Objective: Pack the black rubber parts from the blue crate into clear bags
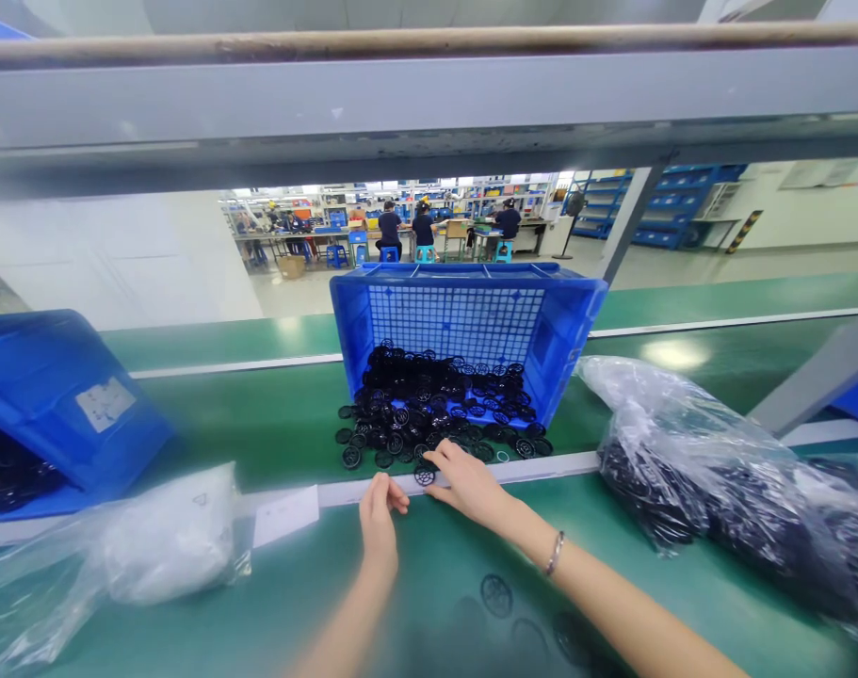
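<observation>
A blue crate (570, 348) lies tipped on its side, its mouth towards me. Black round spoked plastic parts (429, 395) are heaped inside and spill out over its lower edge. At the front of the spill my right hand (467, 482), with a bracelet on the wrist, has thumb and fingers closed around one black spoked disc (424, 476). Just left of it is my left hand (381, 513), fingers curled together; whatever they may hold is hidden. More spoked discs (497, 595) lie on the green surface near my right forearm, some blurred.
Clear bags of black parts (725, 490) lie at right. A bag of white material (174, 537), a paper slip (285, 515) and another blue crate (68, 405) are at left. A shelf beam (429, 94) crosses above. People sit at benches far behind.
</observation>
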Demonstrator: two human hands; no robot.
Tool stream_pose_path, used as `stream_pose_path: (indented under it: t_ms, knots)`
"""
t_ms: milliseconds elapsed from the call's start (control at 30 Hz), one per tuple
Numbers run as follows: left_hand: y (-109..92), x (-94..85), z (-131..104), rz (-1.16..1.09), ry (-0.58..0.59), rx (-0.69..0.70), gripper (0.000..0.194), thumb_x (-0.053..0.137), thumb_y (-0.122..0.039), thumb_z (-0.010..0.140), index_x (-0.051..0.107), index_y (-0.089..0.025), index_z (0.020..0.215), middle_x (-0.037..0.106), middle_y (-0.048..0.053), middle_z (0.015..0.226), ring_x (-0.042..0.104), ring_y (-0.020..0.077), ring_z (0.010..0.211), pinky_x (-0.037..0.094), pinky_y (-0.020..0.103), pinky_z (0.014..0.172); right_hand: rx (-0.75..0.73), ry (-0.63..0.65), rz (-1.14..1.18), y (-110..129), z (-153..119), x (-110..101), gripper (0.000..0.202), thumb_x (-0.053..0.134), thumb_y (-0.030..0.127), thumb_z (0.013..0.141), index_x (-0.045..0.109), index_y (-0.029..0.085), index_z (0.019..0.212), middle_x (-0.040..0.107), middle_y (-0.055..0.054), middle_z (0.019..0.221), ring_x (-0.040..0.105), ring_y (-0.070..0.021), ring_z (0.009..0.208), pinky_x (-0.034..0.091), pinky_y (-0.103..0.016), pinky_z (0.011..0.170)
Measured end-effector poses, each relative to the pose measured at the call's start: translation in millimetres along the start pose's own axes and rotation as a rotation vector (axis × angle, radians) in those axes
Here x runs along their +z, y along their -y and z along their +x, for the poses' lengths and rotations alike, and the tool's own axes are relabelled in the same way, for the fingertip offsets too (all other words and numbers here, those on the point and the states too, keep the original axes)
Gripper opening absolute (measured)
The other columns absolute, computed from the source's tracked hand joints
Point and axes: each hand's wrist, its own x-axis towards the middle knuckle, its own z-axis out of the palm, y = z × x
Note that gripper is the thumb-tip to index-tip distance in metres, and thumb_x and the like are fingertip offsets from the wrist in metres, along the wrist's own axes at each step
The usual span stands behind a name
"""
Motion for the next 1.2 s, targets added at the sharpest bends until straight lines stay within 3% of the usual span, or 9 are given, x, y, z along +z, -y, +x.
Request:
stream_pose_path:
  t_ms: [133, 233, 333, 433, 633, 867, 967, 1100, 1200]
  knots:
    - [-1.2, -0.9, -0.3, -0.01, -0.025, -0.006, 0.042, 0.047, -0.042, 0.093, 0.051, -0.018, 0.059, 0.053, 0.0, 0.058, 0.049, 0.0128, 0.055, 0.041, 0.024, 0.056, -0.021, 0.045, 0.058, 7.3, 4.1, 5.6, 0.008, 0.055, 0.021, 0.093, 0.062, 0.02, 0.097, 0.06, -0.007, 0.098, 0.059, -0.0233, 0.095, 0.048, -0.036, 0.085]
    - [-3.5, 0.5, -1.4, -0.014, -0.019, -0.017, 0.042, 0.047, -0.042, 0.093, 0.051, -0.018, 0.058, 0.053, 0.0, 0.058, 0.048, 0.0126, 0.054, 0.04, 0.023, 0.055, 0.007, 0.072, 0.164, 8.8, -6.8, -0.7, 0.017, 0.044, 0.025, 0.1, 0.058, 0.021, 0.107, 0.062, -0.002, 0.088, 0.06, -0.017, 0.08, 0.049, -0.028, 0.072]
    - [-5.5, 1.6, -2.1, -0.007, 0.0, -0.02, 0.042, 0.046, -0.041, 0.093, 0.05, -0.018, 0.057, 0.053, 0.0, 0.057, 0.048, 0.0123, 0.054, 0.039, 0.023, 0.054, 0.058, 0.221, 0.37, 7.5, -26.3, -6.3, 0.015, 0.053, 0.029, 0.095, 0.058, 0.022, 0.107, 0.06, 0.003, 0.077, 0.058, -0.014, 0.068, 0.046, -0.023, 0.062]
    - [-6.6, 2.0, -2.7, -0.005, 0.01, -0.018, 0.043, 0.045, -0.041, 0.093, 0.049, -0.019, 0.057, 0.052, -0.001, 0.057, 0.047, 0.0118, 0.053, 0.039, 0.023, 0.055, 0.077, 0.254, 0.383, 6.3, -43.4, -8.8, 0.011, 0.066, 0.029, 0.086, 0.064, 0.022, 0.094, 0.06, 0.0, 0.09, 0.057, -0.0151, 0.077, 0.046, -0.026, 0.07]
    - [-9.1, 2.8, -3.3, -0.004, 0.022, -0.017, 0.043, 0.047, -0.044, 0.092, 0.05, -0.019, 0.057, 0.052, 0.0, 0.056, 0.047, 0.0121, 0.053, 0.039, 0.023, 0.054, -0.02, 0.3, 0.391, 15.2, -57.3, -20.6, 0.03, 0.04, 0.03, 0.102, 0.069, 0.024, 0.1, 0.064, -0.004, 0.095, 0.059, -0.0183, 0.092, 0.045, -0.031, 0.085]
    - [-7.6, 2.8, -3.9, -0.011, 0.024, -0.029, 0.042, 0.047, -0.042, 0.092, 0.05, -0.018, 0.058, 0.053, -0.001, 0.056, 0.048, 0.0117, 0.053, 0.039, 0.023, 0.053, -0.05, 0.423, 0.416, 39.2, -84.4, -37.9, 0.027, 0.041, 0.031, 0.102, 0.067, 0.026, 0.106, 0.066, -0.002, 0.1, 0.061, -0.0173, 0.094, 0.046, -0.028, 0.085]
    - [-6.8, 3.0, -3.7, -0.012, 0.034, -0.029, 0.042, 0.047, -0.042, 0.093, 0.051, -0.018, 0.058, 0.053, -0.001, 0.057, 0.048, 0.0114, 0.053, 0.039, 0.022, 0.053, 0.014, 0.316, 0.317, 29.8, -74.0, -36.7, 0.02, 0.046, 0.029, 0.099, 0.065, 0.026, 0.103, 0.066, -0.001, 0.096, 0.062, -0.0177, 0.087, 0.047, -0.028, 0.079]
    - [-7.3, 3.5, -2.8, -0.013, 0.036, -0.042, 0.042, 0.047, -0.042, 0.093, 0.051, -0.018, 0.058, 0.053, -0.001, 0.056, 0.048, 0.0114, 0.052, 0.039, 0.022, 0.053, 0.152, 0.002, 0.095, -0.9, -33.4, -27.3, 0.012, 0.05, 0.028, 0.094, 0.06, 0.024, 0.1, 0.063, -0.004, 0.097, 0.061, -0.0202, 0.086, 0.048, -0.031, 0.076]
    - [-7.1, 3.4, -2.4, -0.017, 0.038, -0.058, 0.042, 0.047, -0.042, 0.093, 0.052, -0.018, 0.058, 0.053, 0.0, 0.056, 0.048, 0.0116, 0.052, 0.039, 0.023, 0.052, 0.254, -0.117, 0.047, -17.3, -5.8, -17.0, 0.014, 0.058, 0.031, 0.089, 0.056, 0.024, 0.101, 0.061, -0.006, 0.102, 0.061, -0.0227, 0.091, 0.048, -0.034, 0.077]
